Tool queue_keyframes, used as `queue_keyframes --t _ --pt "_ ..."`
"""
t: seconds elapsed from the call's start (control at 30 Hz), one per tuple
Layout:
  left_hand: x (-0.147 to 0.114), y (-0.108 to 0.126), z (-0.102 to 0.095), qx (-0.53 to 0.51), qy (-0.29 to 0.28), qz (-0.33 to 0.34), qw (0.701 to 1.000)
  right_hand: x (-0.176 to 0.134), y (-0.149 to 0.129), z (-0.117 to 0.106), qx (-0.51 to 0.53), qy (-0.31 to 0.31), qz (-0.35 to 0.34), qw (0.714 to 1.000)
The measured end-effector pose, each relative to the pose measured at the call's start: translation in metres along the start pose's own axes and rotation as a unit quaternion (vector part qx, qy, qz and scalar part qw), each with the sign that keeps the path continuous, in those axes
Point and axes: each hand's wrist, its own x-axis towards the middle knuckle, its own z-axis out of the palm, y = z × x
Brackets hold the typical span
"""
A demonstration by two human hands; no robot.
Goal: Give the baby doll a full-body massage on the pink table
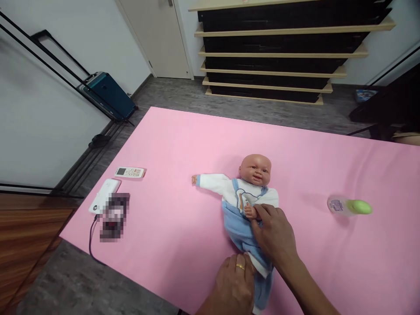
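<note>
A baby doll [241, 232] lies on its back on a pink tabletop [183, 148], dressed in a white top and light blue dungarees. My right hand [275, 229] is closed on the doll's sleeve near the wrist, and that arm is bent across its belly. Lower down, my left hand [234, 280], with a gold ring on one finger, is closed around one of the doll's legs at the trouser cuff; its fingertips are mostly hidden. The doll's other arm stretches out to the left.
To the right stands a clear bottle [341, 205] with a green cap. On the left side lie a white remote control [130, 172], a white power bank [106, 194] with a cable, and a blurred-out item [114, 217]. Beyond the table are a suitcase [108, 94] and shelves [272, 54].
</note>
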Motion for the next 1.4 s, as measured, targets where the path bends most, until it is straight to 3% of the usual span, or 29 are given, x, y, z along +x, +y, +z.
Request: queue_keyframes --t 0.13,0.23,0.3,0.4,0.5,0.6,0.7,0.8,0.9,0.97,1.07,1.17,1.23,1.3,1.4 --pt "-0.011 -0.012 -0.002 -0.031 0.018 0.017 0.999 0.000 0.014 -0.004 0.075 0.047 0.026 0.996" --pt "-0.035 -0.036 -0.009 -0.055 0.038 0.023 0.997 -0.005 0.035 -0.015 0.193 0.139 0.136 0.962" --pt "-0.055 -0.057 -0.017 -0.047 0.057 0.030 0.997 -0.008 0.056 -0.021 0.268 0.199 0.249 0.909" --pt "-0.082 -0.089 -0.027 -0.022 0.057 0.021 0.998 -0.007 0.096 -0.019 0.407 0.261 0.365 0.796" --pt "-0.101 -0.114 -0.028 -0.030 -0.016 -0.033 0.999 0.001 0.139 -0.002 0.596 0.274 0.387 0.648" --pt "-0.107 -0.128 -0.018 -0.040 -0.065 -0.097 0.992 0.008 0.175 0.021 0.694 0.258 0.406 0.536" --pt "-0.106 -0.130 -0.006 -0.047 -0.067 -0.124 0.989 0.010 0.195 0.038 0.737 0.242 0.427 0.465" --pt "-0.105 -0.130 -0.001 -0.069 -0.082 -0.140 0.984 0.008 0.202 0.045 0.750 0.240 0.427 0.445" --pt "-0.104 -0.131 -0.005 -0.066 -0.086 -0.140 0.984 0.008 0.196 0.041 0.739 0.246 0.418 0.467" --pt "-0.103 -0.131 -0.011 -0.053 -0.074 -0.122 0.988 0.007 0.184 0.030 0.716 0.249 0.401 0.515" --pt "-0.096 -0.127 -0.025 -0.026 -0.045 -0.079 0.995 0.004 0.154 0.005 0.650 0.251 0.354 0.624" --pt "-0.082 -0.116 -0.040 -0.018 -0.019 -0.024 0.999 -0.001 0.115 -0.021 0.509 0.246 0.330 0.756" --pt "-0.070 -0.105 -0.046 -0.020 -0.002 0.021 1.000 -0.004 0.088 -0.031 0.418 0.201 0.311 0.829" --pt "-0.056 -0.090 -0.048 -0.021 0.013 0.061 0.998 -0.005 0.062 -0.031 0.354 0.149 0.252 0.888" --pt "-0.034 -0.062 -0.039 -0.035 0.032 0.073 0.996 -0.003 0.031 -0.021 0.212 0.086 0.099 0.969"
